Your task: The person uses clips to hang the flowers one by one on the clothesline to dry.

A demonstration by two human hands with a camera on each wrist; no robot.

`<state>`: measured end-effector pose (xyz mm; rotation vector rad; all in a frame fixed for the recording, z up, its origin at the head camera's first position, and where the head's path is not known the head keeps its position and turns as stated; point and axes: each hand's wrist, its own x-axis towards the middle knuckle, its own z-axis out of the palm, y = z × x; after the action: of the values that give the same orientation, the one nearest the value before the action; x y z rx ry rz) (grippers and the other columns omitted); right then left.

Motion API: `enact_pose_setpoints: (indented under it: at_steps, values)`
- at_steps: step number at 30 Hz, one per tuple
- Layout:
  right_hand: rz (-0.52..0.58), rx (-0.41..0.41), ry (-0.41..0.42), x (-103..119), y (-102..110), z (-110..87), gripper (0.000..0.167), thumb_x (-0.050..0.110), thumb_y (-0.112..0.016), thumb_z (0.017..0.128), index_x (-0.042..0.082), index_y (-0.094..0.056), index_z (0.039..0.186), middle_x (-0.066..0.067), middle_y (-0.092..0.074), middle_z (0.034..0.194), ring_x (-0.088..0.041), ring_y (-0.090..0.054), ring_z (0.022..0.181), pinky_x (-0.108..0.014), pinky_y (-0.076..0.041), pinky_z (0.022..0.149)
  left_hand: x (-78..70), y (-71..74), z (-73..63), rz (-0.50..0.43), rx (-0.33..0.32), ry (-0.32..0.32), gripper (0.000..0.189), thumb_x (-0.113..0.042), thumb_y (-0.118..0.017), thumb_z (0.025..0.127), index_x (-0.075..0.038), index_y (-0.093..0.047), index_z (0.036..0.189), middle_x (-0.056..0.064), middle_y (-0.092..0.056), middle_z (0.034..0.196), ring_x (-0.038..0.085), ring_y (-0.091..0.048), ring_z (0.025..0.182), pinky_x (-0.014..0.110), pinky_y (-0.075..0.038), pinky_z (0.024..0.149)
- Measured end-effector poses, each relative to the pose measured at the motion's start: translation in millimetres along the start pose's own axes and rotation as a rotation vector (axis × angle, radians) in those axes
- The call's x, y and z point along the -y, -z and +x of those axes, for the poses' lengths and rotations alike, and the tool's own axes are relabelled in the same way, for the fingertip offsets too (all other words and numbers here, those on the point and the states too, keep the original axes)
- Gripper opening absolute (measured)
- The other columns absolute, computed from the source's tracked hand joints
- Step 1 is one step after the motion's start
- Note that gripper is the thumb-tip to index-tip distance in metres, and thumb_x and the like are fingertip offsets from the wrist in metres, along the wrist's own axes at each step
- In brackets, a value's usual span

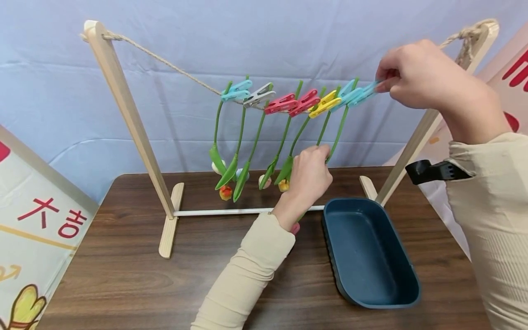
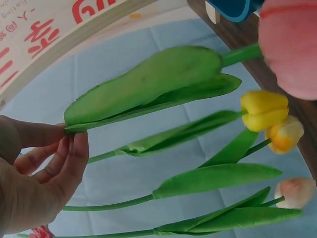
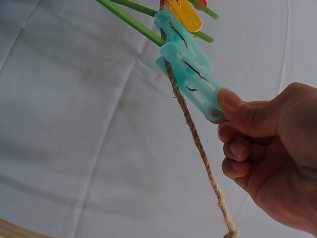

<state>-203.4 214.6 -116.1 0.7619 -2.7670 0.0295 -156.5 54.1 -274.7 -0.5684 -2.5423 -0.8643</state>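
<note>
My left hand pinches the stem of an artificial pink tulip at the base of its green leaf. The tulip hangs head down from the twine, its stem top up at the rightmost clothespins. With thumb and fingers, my right hand pinches the handle end of a light blue clothespin, whose nose is at the twine and the stem. Just left of it sit another light blue clothespin and a yellow clothespin.
Further left, red, grey and blue clothespins hold more tulips on the twine. It is strung between two wooden posts joined by a white rod. A dark blue basin stands at the right on the wooden table.
</note>
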Motion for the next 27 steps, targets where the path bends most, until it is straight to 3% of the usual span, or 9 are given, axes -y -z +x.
enact_pose_setpoints:
  at_steps: [9, 19, 27]
  values:
    - [0.050, -0.078, 0.005, 1.2, -5.5, -2.1, 0.011, -0.001, -0.054, 0.083, -0.005, -0.063, 0.078, -0.017, -0.059, 0.069, -0.023, -0.044, 0.059, -0.036, -0.032, 0.054, -2.7, -1.6, 1.3, 0.018, 0.033, -0.025, 0.015, 0.005, -0.057, 0.078, -0.008, -0.057, 0.070, 0.002, -0.052, 0.065, 0.013, -0.051, 0.062, 0.022, -0.037, 0.055]
    - [0.057, -0.068, -0.031, -1.4, -7.5, -7.7, 0.015, 0.002, -0.055, 0.085, -0.011, -0.063, 0.088, -0.021, -0.058, 0.079, -0.026, -0.045, 0.063, -0.036, -0.032, 0.055, -4.7, -8.7, 1.5, -0.006, 0.051, -0.031, 0.003, -0.004, -0.062, 0.084, -0.007, -0.062, 0.083, 0.002, -0.059, 0.076, 0.015, -0.059, 0.074, 0.023, -0.045, 0.064]
    - [0.072, -0.187, -0.016, -1.3, -17.8, -14.6, 0.023, 0.004, -0.055, 0.088, -0.014, -0.060, 0.101, -0.019, -0.051, 0.078, -0.026, -0.040, 0.063, -0.034, -0.027, 0.058, -2.9, -14.2, 0.9, -0.043, 0.032, 0.017, 0.012, -0.010, -0.060, 0.088, -0.006, -0.063, 0.099, 0.002, -0.062, 0.088, 0.013, -0.060, 0.081, 0.022, -0.046, 0.074]
